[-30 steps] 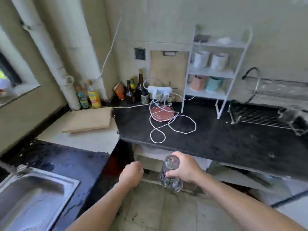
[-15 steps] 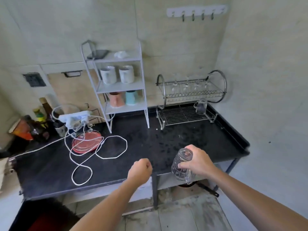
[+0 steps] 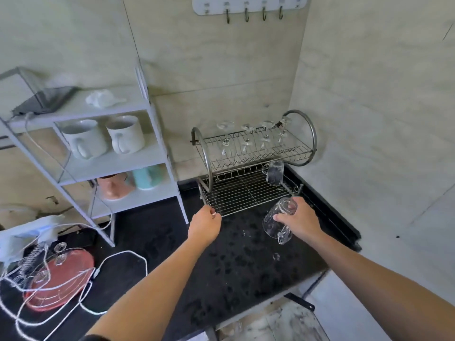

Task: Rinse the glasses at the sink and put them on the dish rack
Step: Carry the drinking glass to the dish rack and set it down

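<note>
From the head camera, the right hand (image 3: 299,221) grasps a clear glass mug (image 3: 278,221) turned bottom-up and tilted, its handle hanging at the lower side and its base toward the dish rack (image 3: 248,190); the mug is in the air above the black countertop (image 3: 221,267), just in front of the rack's lower shelf and not touching it. The left hand (image 3: 204,226) is clenched into a loose fist holding nothing, its knuckles at the front left edge of the rack's lower wire grid; whether they touch the wire cannot be told. The 2-tier chrome rack stands in the back right corner of the counter against the pale tiled wall. On its lower tier, at the back right, a second glass mug (image 3: 275,173) stands upside down. On the upper tier, 4 stemmed glasses (image 3: 246,141) hang or stand inverted in a row, though their outlines are faint against the wall. Dark wet blotches and a few water drops mark the counter between the hands and the front edge. Left of the rack stands a white 3-shelf unit (image 3: 103,163) with 2 white mugs (image 3: 103,137) on the middle shelf and a pink cup (image 3: 113,185) beside a teal cup (image 3: 147,177) below. At far left a white cord (image 3: 118,257) loops over a red round tray (image 3: 59,279). A white hook rail (image 3: 251,6) is fixed high on the wall.
</note>
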`<action>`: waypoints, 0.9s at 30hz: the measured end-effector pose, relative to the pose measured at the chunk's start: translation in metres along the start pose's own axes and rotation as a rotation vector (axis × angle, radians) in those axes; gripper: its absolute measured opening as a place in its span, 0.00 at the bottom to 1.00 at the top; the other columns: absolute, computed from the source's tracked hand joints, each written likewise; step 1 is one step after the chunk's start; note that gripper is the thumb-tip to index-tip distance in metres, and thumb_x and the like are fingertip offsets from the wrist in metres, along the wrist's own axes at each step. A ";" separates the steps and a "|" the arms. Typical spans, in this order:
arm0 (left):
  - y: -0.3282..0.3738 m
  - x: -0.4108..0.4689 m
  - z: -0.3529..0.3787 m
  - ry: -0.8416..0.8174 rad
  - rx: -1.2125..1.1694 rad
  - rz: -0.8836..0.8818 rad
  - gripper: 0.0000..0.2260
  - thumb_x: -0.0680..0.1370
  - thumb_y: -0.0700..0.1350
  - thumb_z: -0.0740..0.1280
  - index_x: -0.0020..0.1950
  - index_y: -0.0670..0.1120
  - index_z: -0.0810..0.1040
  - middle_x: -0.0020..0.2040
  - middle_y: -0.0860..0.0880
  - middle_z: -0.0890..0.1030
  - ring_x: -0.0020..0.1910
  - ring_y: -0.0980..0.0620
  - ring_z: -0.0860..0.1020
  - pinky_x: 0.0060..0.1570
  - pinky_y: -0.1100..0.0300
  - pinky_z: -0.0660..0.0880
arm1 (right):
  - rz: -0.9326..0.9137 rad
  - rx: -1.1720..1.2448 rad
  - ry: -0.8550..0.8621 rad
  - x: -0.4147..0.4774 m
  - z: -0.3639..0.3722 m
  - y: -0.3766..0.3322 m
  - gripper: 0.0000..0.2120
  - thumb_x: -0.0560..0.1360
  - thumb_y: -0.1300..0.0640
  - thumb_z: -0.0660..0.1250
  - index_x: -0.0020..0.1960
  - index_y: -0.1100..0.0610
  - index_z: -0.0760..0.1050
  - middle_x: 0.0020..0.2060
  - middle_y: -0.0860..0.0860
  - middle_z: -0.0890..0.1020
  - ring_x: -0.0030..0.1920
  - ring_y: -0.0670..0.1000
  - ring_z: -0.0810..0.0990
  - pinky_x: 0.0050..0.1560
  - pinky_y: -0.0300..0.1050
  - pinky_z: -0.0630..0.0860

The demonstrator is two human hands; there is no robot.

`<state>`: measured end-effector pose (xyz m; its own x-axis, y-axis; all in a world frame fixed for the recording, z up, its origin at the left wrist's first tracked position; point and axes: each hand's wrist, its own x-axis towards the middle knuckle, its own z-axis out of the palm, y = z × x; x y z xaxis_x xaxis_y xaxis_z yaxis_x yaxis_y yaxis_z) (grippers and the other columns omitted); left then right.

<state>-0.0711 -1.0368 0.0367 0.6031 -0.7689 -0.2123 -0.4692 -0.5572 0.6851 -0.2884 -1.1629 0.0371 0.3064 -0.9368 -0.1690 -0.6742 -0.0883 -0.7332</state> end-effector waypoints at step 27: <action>0.059 0.143 0.072 0.526 0.532 0.361 0.16 0.79 0.44 0.60 0.64 0.40 0.75 0.64 0.40 0.75 0.65 0.40 0.72 0.63 0.46 0.69 | -0.232 -0.321 -0.276 0.318 0.091 0.010 0.39 0.72 0.47 0.74 0.76 0.57 0.58 0.69 0.56 0.73 0.64 0.59 0.75 0.61 0.53 0.75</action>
<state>-0.0592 -1.2027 -0.0035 0.5177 -0.7554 0.4017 -0.8545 -0.4798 0.1991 -0.1361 -1.4307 -0.0838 0.6105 -0.7592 -0.2255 -0.7274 -0.4248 -0.5390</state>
